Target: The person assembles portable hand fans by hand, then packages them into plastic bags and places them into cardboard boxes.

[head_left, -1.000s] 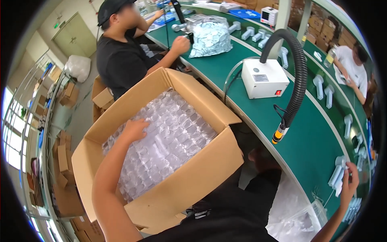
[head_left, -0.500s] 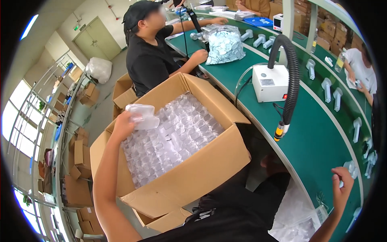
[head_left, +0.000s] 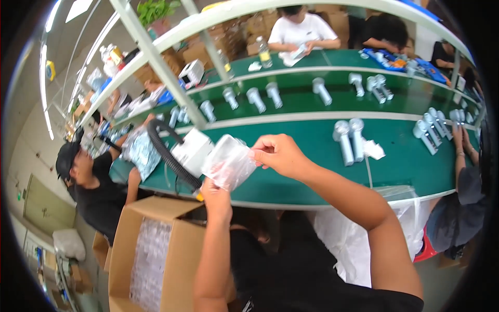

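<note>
A clear plastic blister tray (head_left: 226,158) is held up in front of me, above the near edge of the green table. From below, my left hand (head_left: 216,195) grips it, the fingers partly seen through the plastic. My right hand (head_left: 280,155) pinches its right edge between thumb and fingers. Lower left is an open cardboard box (head_left: 179,260), with rows of similar clear trays (head_left: 149,260) packed inside. On the table to the right lie two pale blue handheld devices with round heads (head_left: 343,143), beside a crumpled white tissue (head_left: 373,150).
Behind the tray stands a white machine (head_left: 193,151) with a black flexible hose (head_left: 162,151). More pale devices (head_left: 322,91) lie along the green belt (head_left: 296,99). A co-worker in black (head_left: 96,182) sits left; another person's hands (head_left: 460,136) handle devices at right. A white plastic bag (head_left: 348,239) hangs below the table edge.
My view has turned right toward the table. My left hand has carried the tray from over the box to in front of me, and my right hand has come to grip it too.
</note>
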Demonstrator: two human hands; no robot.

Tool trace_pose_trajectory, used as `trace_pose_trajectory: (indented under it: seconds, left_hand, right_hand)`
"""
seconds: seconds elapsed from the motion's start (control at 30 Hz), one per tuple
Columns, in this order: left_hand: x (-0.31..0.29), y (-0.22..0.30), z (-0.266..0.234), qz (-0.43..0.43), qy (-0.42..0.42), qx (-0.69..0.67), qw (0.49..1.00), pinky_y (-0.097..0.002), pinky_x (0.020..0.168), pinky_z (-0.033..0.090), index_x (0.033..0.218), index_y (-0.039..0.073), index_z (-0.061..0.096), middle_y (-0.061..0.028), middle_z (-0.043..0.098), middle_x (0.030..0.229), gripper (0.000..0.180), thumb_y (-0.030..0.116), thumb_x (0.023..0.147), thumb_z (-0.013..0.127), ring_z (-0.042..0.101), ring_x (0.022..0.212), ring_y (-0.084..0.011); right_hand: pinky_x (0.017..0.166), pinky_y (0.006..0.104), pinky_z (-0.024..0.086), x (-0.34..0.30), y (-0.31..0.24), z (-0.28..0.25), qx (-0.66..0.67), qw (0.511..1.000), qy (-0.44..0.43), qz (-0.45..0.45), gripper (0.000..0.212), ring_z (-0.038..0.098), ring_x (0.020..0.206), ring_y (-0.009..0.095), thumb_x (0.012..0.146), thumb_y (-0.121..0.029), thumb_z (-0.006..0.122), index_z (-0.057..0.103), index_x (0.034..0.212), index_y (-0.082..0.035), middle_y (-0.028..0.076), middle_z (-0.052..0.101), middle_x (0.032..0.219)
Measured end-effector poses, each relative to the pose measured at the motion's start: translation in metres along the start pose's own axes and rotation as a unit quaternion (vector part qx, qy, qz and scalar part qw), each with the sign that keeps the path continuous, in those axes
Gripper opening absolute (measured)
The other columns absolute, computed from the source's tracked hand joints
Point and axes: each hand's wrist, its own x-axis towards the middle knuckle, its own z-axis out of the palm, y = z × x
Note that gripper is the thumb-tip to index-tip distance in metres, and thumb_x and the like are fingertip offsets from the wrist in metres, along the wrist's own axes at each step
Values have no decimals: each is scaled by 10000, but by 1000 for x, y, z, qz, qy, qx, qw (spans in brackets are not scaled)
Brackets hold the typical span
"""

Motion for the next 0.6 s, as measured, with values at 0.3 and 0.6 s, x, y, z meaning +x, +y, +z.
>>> trace_pose_trajectory:
  seconds: [0.3,0.6]
  left_hand:
    - [16,-134,33,12,-58,163,985,-273,832,467,1075,12,683,-71,625,1108,299,-37,784,632,609,946,-152]
    - [23,-135,36,40,-76,183,979,-318,835,468,1087,20,692,-124,614,1095,283,7,807,653,601,986,-240]
  right_hand:
    - [549,294,512,20,115,-103,-61,948,309,51,201,676,653,152,882,-202,634,591,890,-6,66,643,757]
    - [661,336,517,56,136,-55,-228,959,168,-2,194,658,717,232,812,-237,708,667,838,-49,119,691,859]
